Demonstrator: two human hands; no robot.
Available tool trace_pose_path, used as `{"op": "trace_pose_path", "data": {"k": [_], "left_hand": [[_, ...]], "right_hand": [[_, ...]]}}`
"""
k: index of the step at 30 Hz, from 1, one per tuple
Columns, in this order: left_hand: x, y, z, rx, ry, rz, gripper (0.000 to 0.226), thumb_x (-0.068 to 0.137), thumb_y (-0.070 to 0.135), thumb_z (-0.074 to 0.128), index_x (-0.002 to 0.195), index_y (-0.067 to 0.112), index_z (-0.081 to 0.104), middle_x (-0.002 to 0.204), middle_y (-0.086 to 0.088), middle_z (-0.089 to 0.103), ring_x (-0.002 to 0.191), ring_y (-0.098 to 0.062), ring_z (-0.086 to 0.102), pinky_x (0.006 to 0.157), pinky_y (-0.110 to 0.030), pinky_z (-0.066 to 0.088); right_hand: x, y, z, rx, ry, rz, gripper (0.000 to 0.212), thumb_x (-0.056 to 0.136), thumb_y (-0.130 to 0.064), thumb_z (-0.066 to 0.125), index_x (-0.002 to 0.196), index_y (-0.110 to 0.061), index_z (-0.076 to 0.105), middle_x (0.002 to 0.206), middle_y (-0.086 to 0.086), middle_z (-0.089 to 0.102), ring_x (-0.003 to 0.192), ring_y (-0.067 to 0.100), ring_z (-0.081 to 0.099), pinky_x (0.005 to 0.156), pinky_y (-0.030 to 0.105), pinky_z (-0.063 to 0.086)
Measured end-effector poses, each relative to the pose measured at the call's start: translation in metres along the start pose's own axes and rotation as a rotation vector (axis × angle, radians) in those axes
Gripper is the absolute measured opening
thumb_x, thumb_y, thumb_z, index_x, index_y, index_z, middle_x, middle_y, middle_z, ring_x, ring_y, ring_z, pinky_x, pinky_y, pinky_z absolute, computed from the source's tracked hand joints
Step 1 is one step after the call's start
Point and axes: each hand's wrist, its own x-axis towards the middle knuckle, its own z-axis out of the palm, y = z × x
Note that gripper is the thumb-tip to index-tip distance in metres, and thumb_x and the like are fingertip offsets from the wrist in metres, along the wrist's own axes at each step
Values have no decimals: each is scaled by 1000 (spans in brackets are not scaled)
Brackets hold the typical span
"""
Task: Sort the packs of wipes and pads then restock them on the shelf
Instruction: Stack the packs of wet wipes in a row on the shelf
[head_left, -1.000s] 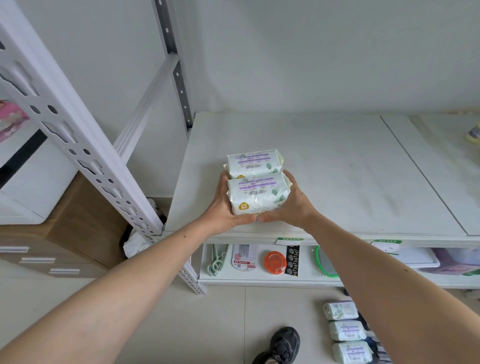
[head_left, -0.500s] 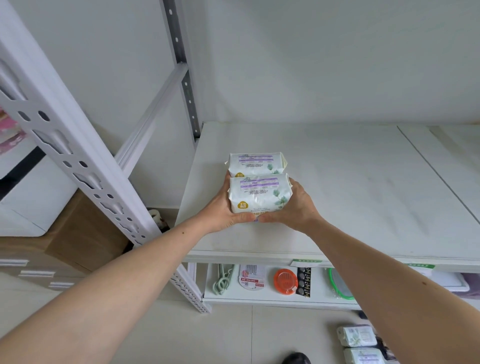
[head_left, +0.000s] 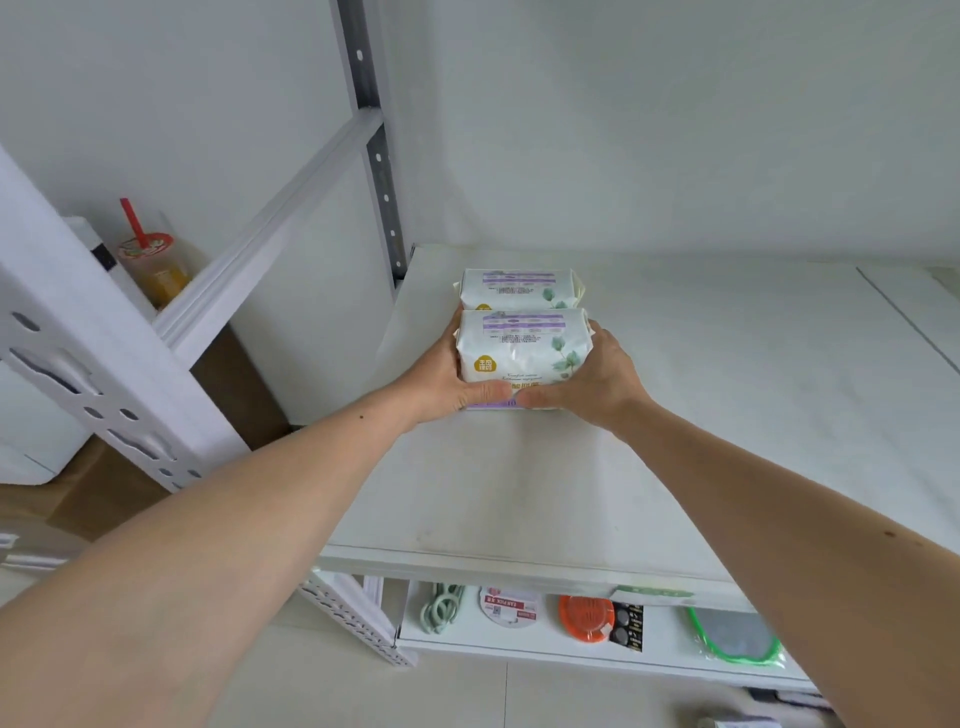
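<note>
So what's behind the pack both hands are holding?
Directly behind the near pack, held by the left hand and right hand, a second matching pack sits on the shelf. Its lower front is covered, so contact can't be confirmed.

Both hands, the left hand (head_left: 441, 376) and right hand (head_left: 592, 379), grip the near wipes pack (head_left: 522, 353) on the white shelf (head_left: 727, 415). A second wipes pack (head_left: 519, 288) lies just behind it, touching, near the shelf's far left corner.
</note>
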Motion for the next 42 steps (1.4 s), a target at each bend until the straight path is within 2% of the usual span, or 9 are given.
{"op": "trace_pose_path", "data": {"k": [2, 7, 11, 18, 21, 27, 31, 34, 42], "left_hand": [[10, -2, -5, -9, 4, -11, 85, 77, 6, 77, 145, 24, 29, 129, 15, 57, 111, 6, 59, 81, -13, 50], [38, -5, -19, 17, 22, -7, 76, 80, 6, 75, 140, 26, 34, 117, 17, 61, 94, 13, 62, 66, -10, 50], [58, -9, -28, 50, 35, -16, 73, 80, 14, 76, 139, 29, 37, 121, 13, 63, 104, -1, 62, 71, -24, 57], [93, -14, -41, 68, 40, -8, 70, 83, 11, 73, 142, 23, 37, 114, 13, 63, 88, 10, 61, 60, -9, 48], [104, -16, -46, 77, 32, -5, 72, 83, 14, 73, 143, 24, 36, 116, 12, 63, 92, 6, 62, 60, -12, 49], [118, -22, -51, 66, 43, 0, 73, 83, 15, 74, 144, 25, 35, 120, 9, 64, 99, -1, 62, 64, -10, 49], [121, -27, -54, 82, 49, -17, 75, 80, 27, 77, 142, 31, 36, 123, 9, 65, 113, -16, 61, 76, -32, 56], [120, -28, -53, 69, 46, -19, 84, 71, 35, 81, 142, 32, 37, 125, 11, 64, 117, -14, 60, 93, -45, 54], [118, -30, -53, 61, 102, 14, 86, 70, 28, 84, 141, 30, 36, 130, 11, 60, 122, -8, 54, 104, -36, 46]], "right_hand": [[11, -1, 1, 3, -6, -38, 93, 28, -53, 88, 112, -40, 53, 112, -11, 63, 110, 14, 58, 95, 38, 51], [41, -1, 4, 17, -9, -78, 72, 37, -45, 92, 97, -46, 53, 110, -11, 64, 113, 19, 56, 94, 40, 50], [67, 2, 7, 2, -5, -89, 92, 27, -57, 86, 113, -37, 57, 111, -11, 64, 115, 18, 55, 95, 40, 51], [103, 1, 9, -27, 5, -103, 106, 25, -63, 84, 122, -33, 57, 114, -9, 65, 116, 17, 56, 97, 40, 50], [112, 0, 8, 1, -4, -98, 100, 29, -56, 89, 120, -31, 59, 114, -8, 66, 111, 14, 60, 95, 39, 51], [124, -1, 10, 23, 4, -76, 103, 21, -59, 84, 117, -30, 61, 110, -9, 67, 106, 12, 63, 92, 37, 53], [123, -1, 11, 64, 13, -50, 102, 20, -57, 86, 115, -31, 60, 110, -9, 67, 103, 12, 64, 88, 38, 56], [121, 0, 12, 73, 27, -41, 94, 30, -47, 92, 116, -30, 57, 113, -8, 66, 107, 14, 62, 91, 39, 54], [116, 4, 9, 89, -6, -2, 112, 25, -50, 91, 125, -31, 46, 113, -16, 66, 106, 9, 63, 91, 36, 54]]}}
